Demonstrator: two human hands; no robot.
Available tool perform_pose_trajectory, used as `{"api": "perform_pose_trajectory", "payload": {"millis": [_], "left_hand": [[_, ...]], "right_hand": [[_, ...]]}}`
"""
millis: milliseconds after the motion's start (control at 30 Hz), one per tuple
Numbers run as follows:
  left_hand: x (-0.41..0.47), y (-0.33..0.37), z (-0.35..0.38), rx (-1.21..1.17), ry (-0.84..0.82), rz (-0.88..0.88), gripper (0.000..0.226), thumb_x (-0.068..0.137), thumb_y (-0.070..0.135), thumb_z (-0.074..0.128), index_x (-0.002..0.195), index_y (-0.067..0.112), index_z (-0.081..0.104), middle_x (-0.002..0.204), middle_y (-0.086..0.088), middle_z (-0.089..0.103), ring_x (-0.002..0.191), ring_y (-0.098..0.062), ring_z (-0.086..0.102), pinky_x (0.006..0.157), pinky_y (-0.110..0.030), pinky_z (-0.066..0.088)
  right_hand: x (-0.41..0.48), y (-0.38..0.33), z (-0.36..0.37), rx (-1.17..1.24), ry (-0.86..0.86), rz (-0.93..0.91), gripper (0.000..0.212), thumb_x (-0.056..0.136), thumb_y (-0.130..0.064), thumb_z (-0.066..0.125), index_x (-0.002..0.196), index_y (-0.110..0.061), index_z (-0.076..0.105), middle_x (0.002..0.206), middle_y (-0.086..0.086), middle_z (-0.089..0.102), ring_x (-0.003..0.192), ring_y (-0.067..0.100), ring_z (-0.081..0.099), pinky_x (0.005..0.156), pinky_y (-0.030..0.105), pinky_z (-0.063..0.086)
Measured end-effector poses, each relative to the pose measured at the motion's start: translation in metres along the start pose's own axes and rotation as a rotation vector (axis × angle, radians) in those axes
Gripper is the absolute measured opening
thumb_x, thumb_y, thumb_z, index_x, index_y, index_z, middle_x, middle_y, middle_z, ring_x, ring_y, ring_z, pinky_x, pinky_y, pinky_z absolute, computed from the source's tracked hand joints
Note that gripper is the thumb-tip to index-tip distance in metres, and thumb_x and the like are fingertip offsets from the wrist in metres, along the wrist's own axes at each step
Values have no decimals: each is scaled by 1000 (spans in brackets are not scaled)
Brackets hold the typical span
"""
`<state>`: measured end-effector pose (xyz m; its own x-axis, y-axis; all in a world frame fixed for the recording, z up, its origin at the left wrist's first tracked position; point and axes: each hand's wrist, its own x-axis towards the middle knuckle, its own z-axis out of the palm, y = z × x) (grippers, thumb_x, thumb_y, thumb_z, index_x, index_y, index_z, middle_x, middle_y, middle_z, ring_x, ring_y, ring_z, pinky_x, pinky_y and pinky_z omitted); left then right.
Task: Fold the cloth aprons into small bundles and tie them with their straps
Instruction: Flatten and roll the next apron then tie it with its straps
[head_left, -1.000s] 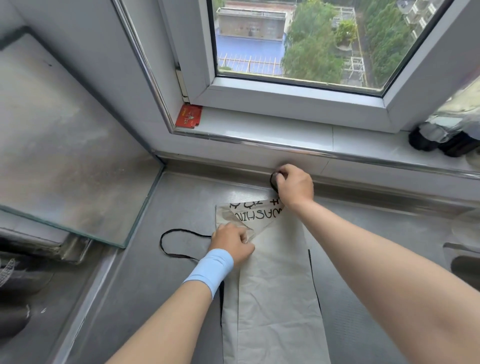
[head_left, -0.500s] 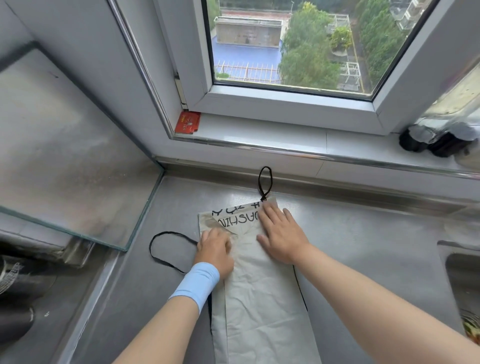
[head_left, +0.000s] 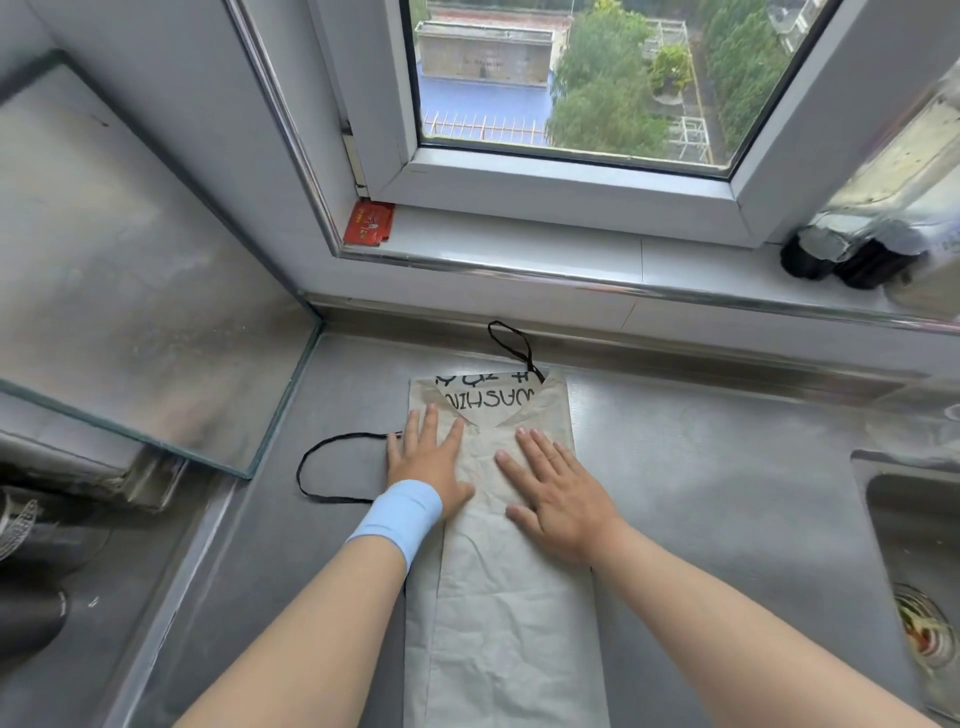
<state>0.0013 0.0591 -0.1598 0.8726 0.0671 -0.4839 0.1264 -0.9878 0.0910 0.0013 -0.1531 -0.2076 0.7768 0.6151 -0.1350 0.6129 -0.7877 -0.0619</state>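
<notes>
Directly under left grip (head_left: 428, 467) and right grip (head_left: 558, 499): apron (head_left: 509, 623)

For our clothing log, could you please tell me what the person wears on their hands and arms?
No sleeves or gloves show. The left hand has a light blue band round its wrist. The right hand has no band; a thin ring may sit on one finger, but it is too small to be sure.
</notes>
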Motion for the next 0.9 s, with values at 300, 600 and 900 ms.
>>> {"api": "perform_pose_trajectory", "payload": {"millis": [300,600,900], "left_hand": [[-102,-1,37,-90,198,292,34,85,22,56,117,34,53,124,8,42,120,-17,40,97,-28,33],[-199,-2,78,-60,4,390,29,87,38,54,114,31,57,119,5,46,117,-19,45,86,-28,41],[-257,-7,113,34,-51,404,55,83,48,58,134,30,43,153,1,23,142,-21,19,116,-37,23]], "right_hand": [[-43,-45,-26,-96,-53,31,58,84,-21,32,133,-14,61,146,18,50,134,35,49,108,52,42],[-182,-99,-22,-27,64,-86,34,75,-16,52,108,-22,58,124,7,57,109,27,59,90,31,35],[-247,-149,-15,-18,-336,13,88,87,-34,67,155,-19,13,166,7,-2,152,26,0,121,43,13]]}}
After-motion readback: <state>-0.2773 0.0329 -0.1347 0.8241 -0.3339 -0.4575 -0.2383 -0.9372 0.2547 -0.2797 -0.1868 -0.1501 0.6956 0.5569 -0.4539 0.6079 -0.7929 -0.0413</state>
